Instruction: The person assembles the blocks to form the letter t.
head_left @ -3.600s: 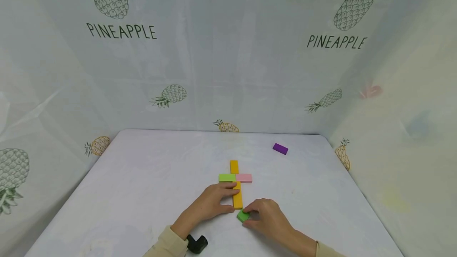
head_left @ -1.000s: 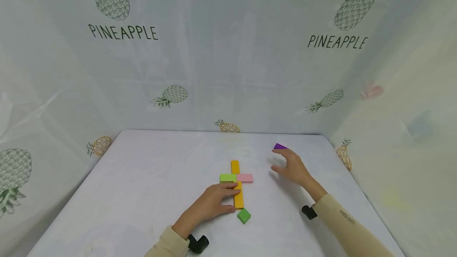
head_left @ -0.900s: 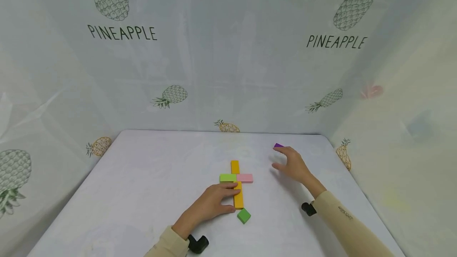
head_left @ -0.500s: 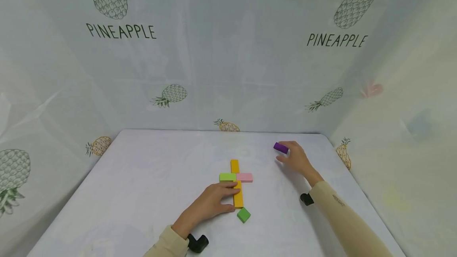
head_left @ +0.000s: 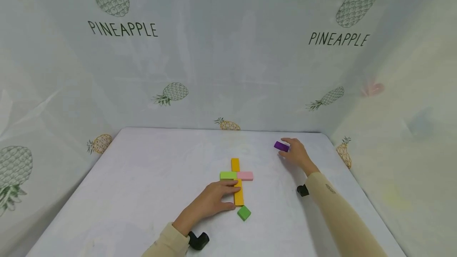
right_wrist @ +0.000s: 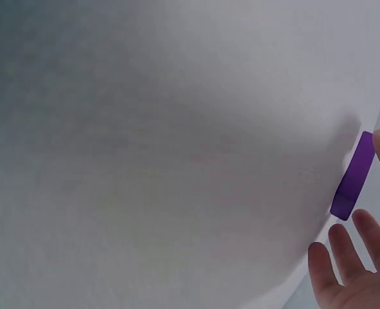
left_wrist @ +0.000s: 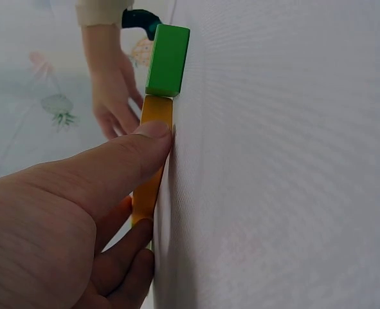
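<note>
In the head view, my left hand (head_left: 213, 199) holds the lower yellow block (head_left: 239, 198). Its thumb lies along the left side and two fingertips reach onto the top. A green block (left_wrist: 168, 61) stands at that block's near end, turned at an angle. Further up are a light green block (head_left: 228, 175) and a pink block (head_left: 245, 175), side by side, with another yellow block (head_left: 235, 164) beyond them. At the back right, my right hand (head_left: 295, 152) is around the purple block (head_left: 281, 146); its fingers look spread in the right wrist view, and no firm grip shows.
All the blocks lie on a white-covered table (head_left: 153, 177). A sheet printed with pineapples (head_left: 175, 91) rises behind its back edge and at both sides. Black wrist camera mounts (head_left: 198, 241) stick out near both sleeves.
My right hand let go of the green block, which now lies at the yellow block's end, and moved to the back right, around the purple block. The left hand kept its place.
</note>
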A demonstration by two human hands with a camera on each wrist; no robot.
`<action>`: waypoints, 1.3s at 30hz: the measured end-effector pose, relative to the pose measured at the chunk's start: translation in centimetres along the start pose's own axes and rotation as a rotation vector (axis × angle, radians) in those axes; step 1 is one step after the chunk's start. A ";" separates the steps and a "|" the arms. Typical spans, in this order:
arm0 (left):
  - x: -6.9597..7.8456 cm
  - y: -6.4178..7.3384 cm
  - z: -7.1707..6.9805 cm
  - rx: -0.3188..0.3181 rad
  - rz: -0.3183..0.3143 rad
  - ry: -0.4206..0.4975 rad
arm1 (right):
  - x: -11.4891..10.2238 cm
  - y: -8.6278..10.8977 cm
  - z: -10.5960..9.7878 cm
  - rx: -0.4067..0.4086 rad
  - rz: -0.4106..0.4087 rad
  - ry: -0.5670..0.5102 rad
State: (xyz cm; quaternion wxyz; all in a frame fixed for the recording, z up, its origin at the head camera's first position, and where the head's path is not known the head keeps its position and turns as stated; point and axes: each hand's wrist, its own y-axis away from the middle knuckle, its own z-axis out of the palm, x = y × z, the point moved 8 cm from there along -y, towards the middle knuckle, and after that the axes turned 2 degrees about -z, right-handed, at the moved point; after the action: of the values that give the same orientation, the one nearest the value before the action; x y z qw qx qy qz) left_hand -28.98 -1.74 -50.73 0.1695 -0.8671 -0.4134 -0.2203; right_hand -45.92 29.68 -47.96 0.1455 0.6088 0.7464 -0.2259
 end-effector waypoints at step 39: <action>-0.2 -0.2 0.1 -0.006 -0.023 -0.003 | 0.7 -1.1 1.0 -0.112 0.082 0.072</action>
State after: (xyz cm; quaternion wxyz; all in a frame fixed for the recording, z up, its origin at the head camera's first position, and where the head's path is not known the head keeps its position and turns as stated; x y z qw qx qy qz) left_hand -29.20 -1.74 -50.95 0.1640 -0.8631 -0.4228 -0.2222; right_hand -47.18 29.52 -49.00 0.1614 0.6375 0.7371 -0.1557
